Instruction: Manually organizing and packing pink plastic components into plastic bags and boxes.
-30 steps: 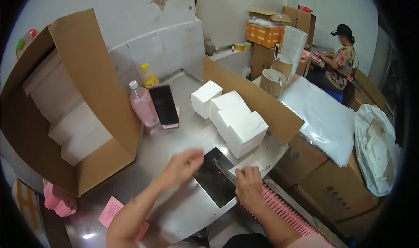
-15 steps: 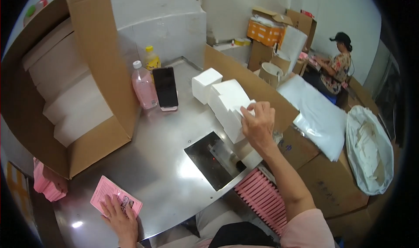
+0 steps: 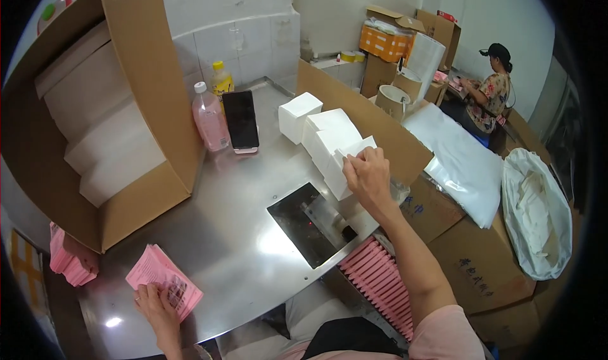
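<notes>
At the front left of the steel table, my left hand (image 3: 156, 306) has its fingers curled onto the lower edge of a pink printed packet (image 3: 166, 277). The packet lies flat, and a second pink layer shows slightly fanned out beneath it. My right hand (image 3: 368, 175) pinches the top of the nearest stack of white folded tissues (image 3: 335, 135), thumb and fingers together at its corner. These stacks stand in a stepped row, with a separate white block (image 3: 299, 116) at the far end. How many sheets the right fingers hold is hidden.
A dark rectangular opening (image 3: 307, 227) is cut into the steel table (image 3: 234, 214). Pink packets fill a rack (image 3: 380, 287) below its edge. A carton (image 3: 142, 214) of white stacks stands left; bottles (image 3: 210, 119) and a phone (image 3: 241, 122) stand behind. A co-worker (image 3: 487, 97) sits far right.
My left fingers have gone from lying spread on the pink packet to curling at its lower edge. The packet's layers look more fanned. My right hand has shifted slightly, still at the white stack.
</notes>
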{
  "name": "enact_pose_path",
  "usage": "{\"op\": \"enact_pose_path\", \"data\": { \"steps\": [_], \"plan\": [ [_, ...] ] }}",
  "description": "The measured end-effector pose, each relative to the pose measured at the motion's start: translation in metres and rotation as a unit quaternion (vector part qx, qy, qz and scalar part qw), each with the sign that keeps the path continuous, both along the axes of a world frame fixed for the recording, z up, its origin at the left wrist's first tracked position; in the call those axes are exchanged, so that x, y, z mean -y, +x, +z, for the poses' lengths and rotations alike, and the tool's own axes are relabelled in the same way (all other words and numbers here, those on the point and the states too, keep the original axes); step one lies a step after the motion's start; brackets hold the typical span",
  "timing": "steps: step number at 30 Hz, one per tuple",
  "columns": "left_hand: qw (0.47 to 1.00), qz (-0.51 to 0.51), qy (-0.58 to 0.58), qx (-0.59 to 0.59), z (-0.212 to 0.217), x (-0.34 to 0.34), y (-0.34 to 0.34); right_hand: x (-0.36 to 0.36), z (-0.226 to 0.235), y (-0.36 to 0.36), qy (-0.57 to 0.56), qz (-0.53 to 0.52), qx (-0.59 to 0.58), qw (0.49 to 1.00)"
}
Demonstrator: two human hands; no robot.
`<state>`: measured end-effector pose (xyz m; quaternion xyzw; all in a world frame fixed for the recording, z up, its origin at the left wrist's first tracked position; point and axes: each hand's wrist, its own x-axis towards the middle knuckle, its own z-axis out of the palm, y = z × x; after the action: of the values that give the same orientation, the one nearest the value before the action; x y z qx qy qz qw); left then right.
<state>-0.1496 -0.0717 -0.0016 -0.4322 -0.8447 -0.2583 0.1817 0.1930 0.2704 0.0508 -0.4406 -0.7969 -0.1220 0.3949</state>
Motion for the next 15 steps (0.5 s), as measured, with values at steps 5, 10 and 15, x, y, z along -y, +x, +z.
{"op": "enact_pose_path", "data": {
  "steps": [5, 10, 15],
  "plan": [
    [0.963, -0.253, 0.060, 0.066, 0.012, -0.065, 0.096, -0.002, -0.002, 0.007, -0.015, -0.005, -0.011, 1.000],
    [0.945, -0.322, 0.000, 0.054, -0.010, -0.085, 0.116, -0.001, -0.007, 0.006, 0.030, -0.001, -0.035, 0.999],
    [0.906, -0.411, -0.011, 0.099, -0.014, -0.096, 0.135, 0.056, -0.021, -0.032, 0.032, 0.149, 0.001, 0.988]
  ]
}}
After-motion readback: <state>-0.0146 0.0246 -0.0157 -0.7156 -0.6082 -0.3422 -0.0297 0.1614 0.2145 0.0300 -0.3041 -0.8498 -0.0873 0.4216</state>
